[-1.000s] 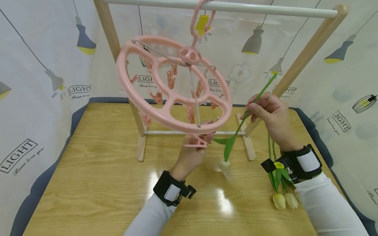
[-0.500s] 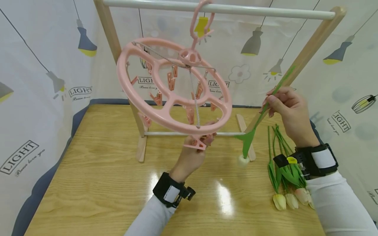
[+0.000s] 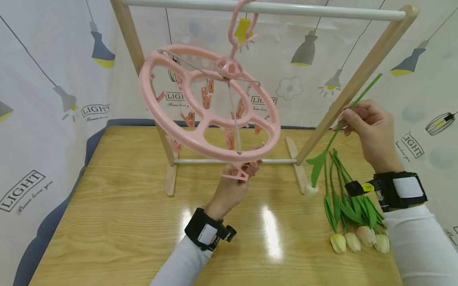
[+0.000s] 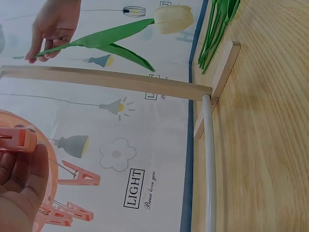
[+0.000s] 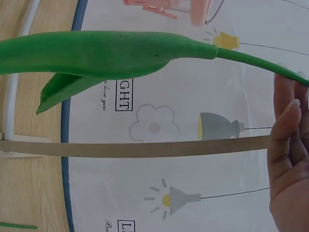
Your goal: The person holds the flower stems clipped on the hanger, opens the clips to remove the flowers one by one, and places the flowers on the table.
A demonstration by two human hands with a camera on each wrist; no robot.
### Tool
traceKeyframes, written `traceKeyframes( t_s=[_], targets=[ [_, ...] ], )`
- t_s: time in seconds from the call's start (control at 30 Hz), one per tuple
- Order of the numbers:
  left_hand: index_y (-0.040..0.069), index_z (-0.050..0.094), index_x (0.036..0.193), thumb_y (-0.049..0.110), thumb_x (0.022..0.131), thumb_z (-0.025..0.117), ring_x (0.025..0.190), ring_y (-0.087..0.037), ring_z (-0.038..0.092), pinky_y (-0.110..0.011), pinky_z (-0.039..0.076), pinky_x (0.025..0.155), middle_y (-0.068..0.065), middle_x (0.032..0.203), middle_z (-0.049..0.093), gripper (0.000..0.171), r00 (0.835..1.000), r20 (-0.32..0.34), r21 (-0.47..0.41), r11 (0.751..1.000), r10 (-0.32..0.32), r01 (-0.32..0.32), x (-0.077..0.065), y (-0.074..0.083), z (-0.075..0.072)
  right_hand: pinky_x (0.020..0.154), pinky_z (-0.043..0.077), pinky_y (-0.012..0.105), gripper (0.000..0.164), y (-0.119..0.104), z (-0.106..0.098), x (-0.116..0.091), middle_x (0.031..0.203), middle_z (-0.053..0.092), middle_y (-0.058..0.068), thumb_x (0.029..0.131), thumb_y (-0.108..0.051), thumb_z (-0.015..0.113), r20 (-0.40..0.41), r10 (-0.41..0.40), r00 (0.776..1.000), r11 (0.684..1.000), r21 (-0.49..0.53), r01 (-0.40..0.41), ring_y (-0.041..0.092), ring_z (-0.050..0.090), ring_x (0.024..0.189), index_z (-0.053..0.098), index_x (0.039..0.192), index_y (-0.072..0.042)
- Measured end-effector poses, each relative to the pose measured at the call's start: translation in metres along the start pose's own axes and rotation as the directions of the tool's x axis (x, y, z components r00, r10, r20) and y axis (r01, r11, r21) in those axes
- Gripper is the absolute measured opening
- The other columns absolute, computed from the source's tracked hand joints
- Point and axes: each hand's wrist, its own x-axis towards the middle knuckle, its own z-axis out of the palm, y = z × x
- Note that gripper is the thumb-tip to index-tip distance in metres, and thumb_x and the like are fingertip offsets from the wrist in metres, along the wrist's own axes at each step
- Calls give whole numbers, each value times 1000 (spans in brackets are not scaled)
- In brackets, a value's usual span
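Observation:
A round pink clip hanger [image 3: 195, 145] hangs tilted by its hook from the rack's top bar. My left hand [image 3: 230, 192] grips a pink clothespin [image 3: 239, 173] at the ring's near edge; the left wrist view shows the thumb and fingers on that clothespin. To the right, my right hand [image 3: 375, 129] pinches the green stem of a white artificial tulip [image 4: 174, 20] between thumb and fingers. Its bloom hangs downward, with the stem's cut end slanting up past the fingers. In the right wrist view the leaves [image 5: 111, 53] fill the upper part and the bloom is out of frame.
Several pale tulips [image 3: 365, 236] lie bunched on the wooden table [image 3: 107, 222] at the right. A wooden rack post [image 3: 354, 87] stands between the hanger and my right hand. More pink clothespins [image 3: 206, 95] dangle under the ring. A patterned cloth encloses the table.
My right hand has moved rightward with the tulip, away from the hanger, uncovering the bunch on the table. The left hand keeps its place at the clothespin.

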Motion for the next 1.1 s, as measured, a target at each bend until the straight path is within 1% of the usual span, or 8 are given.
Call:
traceKeyframes(
  t_s=[0.2, 0.47, 0.6, 0.77, 0.87, 1.0, 1.03, 1.1],
  targets=[
    [6, 52, 139, 11, 101, 52, 108, -30, 64, -29, 56, 88, -19, 119, 65, 38, 1000, 13, -19, 1000, 1, 0, 0, 0, -1, 55, 52, 19, 12, 4, -15, 0, 84, 74, 8, 93, 13, 55, 2, 18, 1000, 1000, 9, -18, 16, 70, 67, 64, 98, 6],
    [6, 53, 139, 13, 101, 51, 99, -27, 63, -27, 55, 83, -18, 116, 66, 39, 1000, 4, -9, 1000, -2, 2, -1, 0, -2, 54, 51, 19, 9, 12, -40, -4, 81, 72, 7, 94, 10, 57, -57, 64, 996, 998, -26, -66, 15, 70, 64, 63, 99, 5],
    [5, 52, 139, 12, 101, 52, 99, -28, 63, -27, 55, 83, -19, 116, 66, 39, 1000, 7, -15, 1000, 5, -5, 0, -1, -2, 51, 50, 17, 9, 15, -55, -3, 80, 73, 5, 93, 7, 60, -127, 84, 988, 995, -43, -91, 13, 70, 65, 65, 99, 4],
    [4, 53, 138, 11, 101, 52, 99, -28, 63, -27, 55, 83, -19, 115, 66, 38, 1000, 9, -21, 1000, 5, -4, 0, 0, -1, 50, 51, 16, 9, 14, -72, -4, 78, 73, 3, 91, 4, 64, -233, 98, 968, 989, -82, -120, 11, 70, 64, 68, 99, 3],
    [4, 53, 138, 11, 101, 52, 102, -29, 64, -28, 55, 84, -19, 117, 65, 38, 1000, 8, -18, 1000, 10, -9, 1, 0, -1, 50, 50, 15, 10, 11, -80, -6, 78, 74, 1, 91, 1, 66, -259, 127, 957, 981, -108, -160, 10, 70, 63, 68, 101, 1],
    [3, 53, 138, 10, 100, 52, 105, -30, 64, -28, 56, 85, -19, 117, 65, 38, 1000, 5, -27, 1000, 9, -9, 1, -1, -1, 51, 46, 14, 11, 10, -90, -7, 78, 73, -5, 92, -5, 67, -292, 171, 941, 948, -213, -238, 5, 68, 63, 69, 103, -5],
    [3, 53, 138, 9, 100, 53, 104, -30, 64, -29, 56, 85, -20, 116, 65, 38, 1000, 5, -29, 1000, 10, -10, 1, -1, -1, 51, 45, 14, 12, 10, -93, -7, 77, 73, -7, 92, -7, 68, -304, 176, 936, 931, -257, -259, 4, 68, 63, 70, 103, -7],
    [2, 53, 138, 9, 100, 53, 102, -30, 64, -33, 57, 85, -20, 116, 66, 39, 1000, 4, -32, 999, 13, -13, 0, -1, -1, 51, 43, 14, 12, 11, -99, -8, 76, 72, -13, 93, -12, 68, -330, 181, 926, 876, -374, -305, 0, 66, 63, 70, 104, -12]
  ],
)
